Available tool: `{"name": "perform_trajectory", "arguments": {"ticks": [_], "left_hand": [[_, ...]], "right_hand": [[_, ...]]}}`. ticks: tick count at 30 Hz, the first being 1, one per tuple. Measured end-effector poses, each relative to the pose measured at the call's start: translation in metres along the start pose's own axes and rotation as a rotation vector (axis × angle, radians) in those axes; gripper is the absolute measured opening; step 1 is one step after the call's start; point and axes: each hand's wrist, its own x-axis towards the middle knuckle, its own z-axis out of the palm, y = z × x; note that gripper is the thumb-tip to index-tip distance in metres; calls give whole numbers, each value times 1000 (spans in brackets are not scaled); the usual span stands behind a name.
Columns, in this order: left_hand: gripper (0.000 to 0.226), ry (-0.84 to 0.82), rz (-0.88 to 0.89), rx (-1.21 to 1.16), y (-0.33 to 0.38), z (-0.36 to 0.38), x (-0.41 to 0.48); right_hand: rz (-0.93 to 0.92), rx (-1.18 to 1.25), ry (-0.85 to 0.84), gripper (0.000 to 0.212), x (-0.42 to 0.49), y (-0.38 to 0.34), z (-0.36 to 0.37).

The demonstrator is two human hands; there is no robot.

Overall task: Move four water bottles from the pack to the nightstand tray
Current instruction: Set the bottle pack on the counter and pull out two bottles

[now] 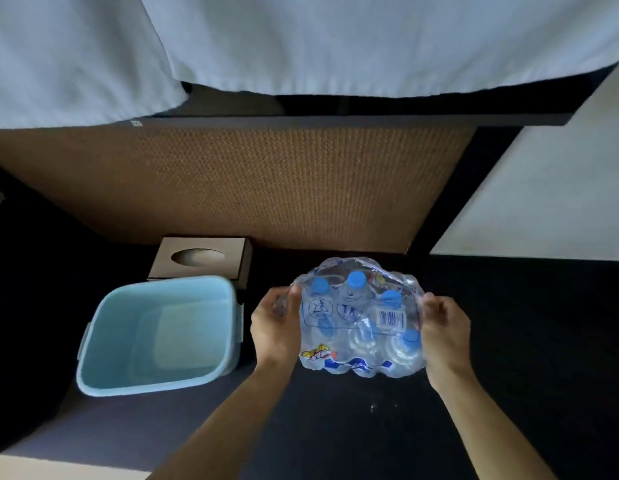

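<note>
A shrink-wrapped pack of water bottles [360,320] with blue caps stands on the dark nightstand top [509,341]. My left hand [275,323] grips the plastic wrap on the pack's left side. On the pack's right side, my right hand [445,332] holds the wrap as well. A light blue plastic tray [93,358], deep like a tub and with nothing in it, sits to the left of the pack, a short gap from my left hand.
A brown tissue box [200,258] stands behind the tray against a woven rattan panel [249,181]. White bedding [301,39] hangs above. A pale wall [543,202] lies to the right.
</note>
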Motion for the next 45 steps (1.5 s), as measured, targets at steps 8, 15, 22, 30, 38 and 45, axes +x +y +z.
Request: {"name": "perform_trajectory", "arguments": {"ticks": [8, 15, 22, 30, 38, 45], "left_hand": [[26, -29, 48, 129, -11, 37, -5], [14, -92, -11, 184, -30, 21, -13], [52, -126, -56, 359, -29, 14, -13], [39, -237, 560, 925, 20, 39, -1], [46, -227, 310, 978, 0, 54, 10], [40, -182, 457, 750, 9, 34, -1]], "right_hand": [[9, 14, -26, 27, 26, 42, -31], [-1, 23, -95, 33, 21, 39, -38], [-99, -196, -154, 27, 18, 30, -36], [-672, -995, -253, 36, 3, -38, 18], [-532, -1194, -193, 56, 14, -22, 42], [-594, -871, -159, 38, 7, -16, 22]]}}
